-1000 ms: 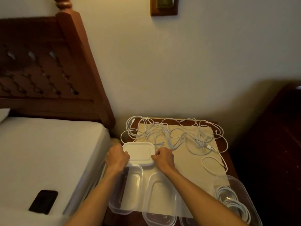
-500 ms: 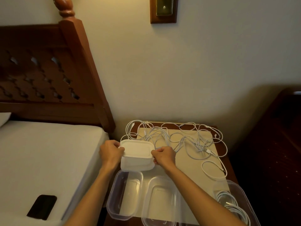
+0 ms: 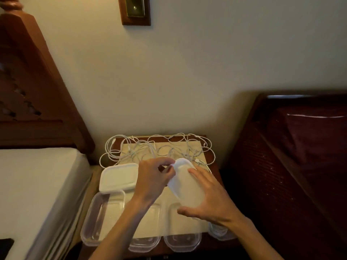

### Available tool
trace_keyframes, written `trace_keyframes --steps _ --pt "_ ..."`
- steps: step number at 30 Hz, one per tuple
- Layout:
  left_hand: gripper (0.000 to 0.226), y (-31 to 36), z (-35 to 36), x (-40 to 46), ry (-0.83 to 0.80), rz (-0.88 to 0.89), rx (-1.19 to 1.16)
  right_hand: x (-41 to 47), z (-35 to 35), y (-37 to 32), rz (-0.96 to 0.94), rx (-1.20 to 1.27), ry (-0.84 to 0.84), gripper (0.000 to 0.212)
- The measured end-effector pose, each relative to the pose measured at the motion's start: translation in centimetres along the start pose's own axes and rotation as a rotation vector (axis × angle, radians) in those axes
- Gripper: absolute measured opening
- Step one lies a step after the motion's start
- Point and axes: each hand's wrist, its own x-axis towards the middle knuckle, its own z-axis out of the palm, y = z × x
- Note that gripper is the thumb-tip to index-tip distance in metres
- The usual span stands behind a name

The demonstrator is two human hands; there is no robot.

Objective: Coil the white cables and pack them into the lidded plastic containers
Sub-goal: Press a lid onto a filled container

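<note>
A tangle of white cables (image 3: 159, 149) lies at the back of the nightstand on a beige mat (image 3: 201, 156). My left hand (image 3: 152, 181) pinches the far edge of a white lid (image 3: 187, 188), which is lifted and tilted. My right hand (image 3: 210, 201) holds the same lid, fingers laid along its top and thumb at its near end. A stack of white lids (image 3: 118, 177) rests at the left on an open clear container (image 3: 101, 218). Two more clear containers (image 3: 146, 243) (image 3: 182, 241) stand along the front edge. A further container (image 3: 221, 231) is mostly hidden behind my right wrist.
A bed with a white mattress (image 3: 37, 184) and a wooden headboard (image 3: 37, 91) borders the nightstand on the left, with a black phone (image 3: 5, 246) on it. Dark red furniture (image 3: 291, 166) stands close on the right. The wall is right behind the cables.
Both hands held the lid stack at the left before. The stack now rests on the left container, and one lid has come away to the right in both hands.
</note>
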Motion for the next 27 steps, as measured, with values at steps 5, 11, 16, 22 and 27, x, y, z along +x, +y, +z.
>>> trace_keyframes --steps 5,11,16,22,27 --pt "0.027 -1.5 7.2 -3.1 -0.079 0.106 0.105 -4.4 1.7 5.1 0.265 -0.026 0.204 0.113" --pt "0.038 -5.9 11.0 -8.2 -0.186 0.080 0.520 -5.1 5.2 7.6 0.443 -0.135 0.215 0.106" --pt "0.047 -7.0 11.7 -9.9 -0.311 -0.008 0.643 -4.8 6.7 7.4 0.467 -0.195 0.182 0.106" --pt "0.059 -7.0 11.9 -10.0 -0.348 -0.035 0.610 -4.7 7.5 7.8 0.480 -0.211 0.133 0.100" --pt "0.069 -6.0 12.3 -8.7 -0.396 0.038 0.530 -4.7 7.7 8.7 0.382 -0.174 0.163 0.064"
